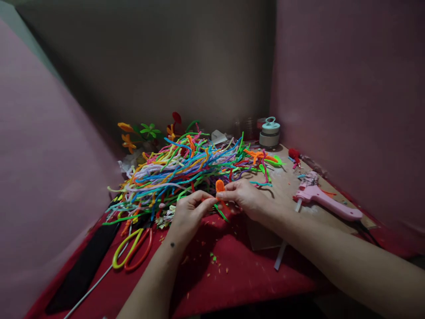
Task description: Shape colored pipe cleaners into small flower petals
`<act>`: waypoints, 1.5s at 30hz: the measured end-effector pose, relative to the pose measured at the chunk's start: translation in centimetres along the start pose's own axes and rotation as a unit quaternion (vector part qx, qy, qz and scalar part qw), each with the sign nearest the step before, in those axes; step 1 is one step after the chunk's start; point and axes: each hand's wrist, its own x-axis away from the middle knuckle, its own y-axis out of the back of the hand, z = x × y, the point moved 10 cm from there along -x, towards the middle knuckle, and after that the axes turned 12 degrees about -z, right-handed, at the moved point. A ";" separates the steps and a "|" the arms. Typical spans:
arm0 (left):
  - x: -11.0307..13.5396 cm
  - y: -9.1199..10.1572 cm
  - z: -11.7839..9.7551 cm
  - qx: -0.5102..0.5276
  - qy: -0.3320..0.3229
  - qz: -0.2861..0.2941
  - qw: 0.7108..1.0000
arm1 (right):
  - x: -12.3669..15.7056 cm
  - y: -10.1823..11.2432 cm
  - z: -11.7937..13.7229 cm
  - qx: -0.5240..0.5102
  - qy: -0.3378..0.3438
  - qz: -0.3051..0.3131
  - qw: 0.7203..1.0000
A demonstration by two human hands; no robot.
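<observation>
In the head view, the left hand [191, 213] and the right hand [245, 200] both pinched a small orange fuzzy wire [220, 185] just over the red worktop [239, 272], near the pile of coloured wires [186, 168]. It looked light, soft and bendy, best held at its ends.

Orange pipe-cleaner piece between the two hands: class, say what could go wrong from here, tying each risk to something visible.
1. The orange piece is pinched only by fingertips of the left hand and right hand; it might slip into the pipe-cleaner pile just behind and get lost.
2. The pink glue gun lies near the right forearm; a sweep could knock it.
</observation>
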 end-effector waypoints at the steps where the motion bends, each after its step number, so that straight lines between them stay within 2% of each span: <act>1: 0.1 0.3 -0.1 -0.008 -0.012 -0.020 1.000 | 0.0 0.0 0.1 0.000 0.005 0.000 1.000; 5: 0.8 0.8 -1.7 -0.054 -0.124 -0.066 0.989 | -0.2 -0.3 -0.2 0.008 0.016 0.001 1.000; 7: 1.2 1.0 -2.3 -0.063 -0.156 -0.088 0.982 | -0.2 -0.6 -0.4 0.007 0.025 0.011 1.000; 9: 1.1 1.3 -1.8 -0.039 -0.122 -0.109 0.986 | -0.3 -0.8 -0.4 0.001 0.033 0.015 0.999; 13: 0.8 1.0 0.2 0.063 0.012 -0.120 0.991 | -0.1 -0.6 -0.1 -0.017 0.034 -0.005 0.999; 15: 0.7 0.8 0.5 0.106 0.044 -0.125 0.985 | 0.2 -0.7 0.3 -0.034 0.036 -0.007 0.999; 18: 0.7 1.3 0.3 0.121 0.045 -0.148 0.981 | 0.3 -0.3 0.9 -0.048 0.044 -0.019 0.998; 22: 0.3 4.0 0.4 0.133 0.022 -0.222 0.966 | -0.2 1.2 0.8 -0.064 0.036 -0.063 0.995; 24: -0.1 4.9 1.2 0.170 0.033 -0.235 0.956 | -0.5 1.5 0.6 -0.074 0.024 -0.072 0.994; 27: -0.6 4.7 1.7 0.205 0.045 -0.213 0.954 | -0.6 1.6 0.5 -0.069 0.021 -0.075 0.995; 32: 0.1 1.0 0.7 0.182 0.049 -0.103 0.977 | -0.1 0.6 0.3 -0.086 0.019 -0.049 0.995; 34: 0.4 0.3 0.4 0.185 0.056 -0.088 0.977 | -0.1 0.4 -0.1 -0.098 0.008 -0.042 0.994; 38: 0.6 0.2 0.8 0.192 0.075 -0.080 0.975 | -0.1 -0.2 -0.6 -0.115 -0.004 -0.016 0.993; 41: 0.7 -0.7 1.6 0.227 0.112 -0.044 0.966 | -0.2 -0.2 -0.4 -0.163 0.005 -0.013 0.986; 45: 1.6 -3.8 2.3 0.291 0.188 0.058 0.936 | -0.4 0.1 -0.2 -0.218 0.013 -0.037 0.975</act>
